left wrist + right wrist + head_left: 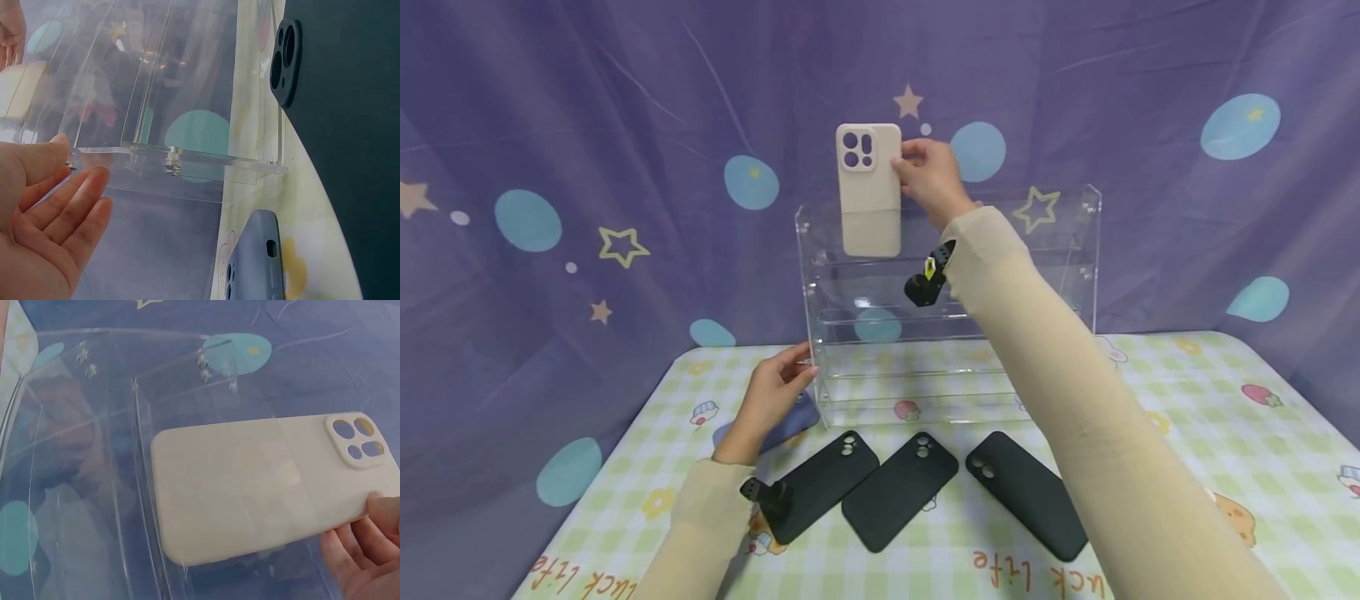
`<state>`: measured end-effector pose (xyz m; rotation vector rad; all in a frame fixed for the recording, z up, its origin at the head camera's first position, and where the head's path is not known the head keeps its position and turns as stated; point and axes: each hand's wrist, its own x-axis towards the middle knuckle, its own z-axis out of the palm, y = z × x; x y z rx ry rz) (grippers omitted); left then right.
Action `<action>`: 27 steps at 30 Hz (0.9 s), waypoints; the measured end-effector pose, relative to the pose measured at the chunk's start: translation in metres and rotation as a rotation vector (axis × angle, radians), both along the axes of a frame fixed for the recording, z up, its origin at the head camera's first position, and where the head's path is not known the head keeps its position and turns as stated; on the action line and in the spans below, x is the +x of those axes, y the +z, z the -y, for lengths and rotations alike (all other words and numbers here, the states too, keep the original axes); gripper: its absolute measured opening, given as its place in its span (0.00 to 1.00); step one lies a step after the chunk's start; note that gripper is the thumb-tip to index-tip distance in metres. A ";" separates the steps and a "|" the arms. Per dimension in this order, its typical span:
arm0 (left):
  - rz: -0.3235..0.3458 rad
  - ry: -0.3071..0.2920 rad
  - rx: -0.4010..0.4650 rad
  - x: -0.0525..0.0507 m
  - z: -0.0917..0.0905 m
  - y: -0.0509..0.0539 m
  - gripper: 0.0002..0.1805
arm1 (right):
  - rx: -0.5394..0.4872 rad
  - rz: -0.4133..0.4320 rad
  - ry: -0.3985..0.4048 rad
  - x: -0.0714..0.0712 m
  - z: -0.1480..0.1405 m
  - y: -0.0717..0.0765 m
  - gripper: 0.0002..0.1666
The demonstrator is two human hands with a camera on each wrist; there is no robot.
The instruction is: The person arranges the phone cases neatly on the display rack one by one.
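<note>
right fingers (916, 147) closed on cream case (868, 196) | left fingers (790, 356) pinching clear rack (880, 292) | black cases (900, 493) in front

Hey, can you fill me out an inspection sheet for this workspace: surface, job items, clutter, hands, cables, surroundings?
Surface: green-and-white checked tablecloth, printed with flowers, strawberries and lettering.
Job items: clear tiered rack standing upright; cream phone case at its top tier, lower part behind the clear front; three dark phone cases lying in front; blue-grey phone case by the rack's left end, partly hidden.
Clutter: nothing seen.
Hands: right hand pinches the cream phone case by its edge; left hand pinches the rack's left side edge; small black camera on the right wrist.
Cables: nothing seen.
Surroundings: purple curtain behind, patterned with stars and blue blobs.
</note>
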<state>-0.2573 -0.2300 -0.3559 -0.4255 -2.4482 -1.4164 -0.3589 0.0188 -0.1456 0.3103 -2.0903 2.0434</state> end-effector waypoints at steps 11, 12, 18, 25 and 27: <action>0.016 -0.005 -0.004 -0.003 0.000 0.002 0.22 | 0.039 0.026 -0.040 0.001 -0.007 0.003 0.20; 0.017 -0.003 -0.007 -0.003 0.000 0.001 0.22 | 0.039 0.025 -0.038 0.002 -0.008 0.003 0.20; 0.012 0.013 -0.001 -0.001 0.002 0.000 0.23 | -0.034 -0.001 0.018 0.015 -0.022 -0.004 0.24; 0.010 0.019 -0.009 0.000 0.000 0.005 0.23 | -0.110 -0.068 0.133 0.057 -0.075 -0.030 0.26; 0.010 0.018 -0.001 0.001 -0.002 0.008 0.22 | -0.075 -0.063 0.166 0.072 -0.095 -0.044 0.27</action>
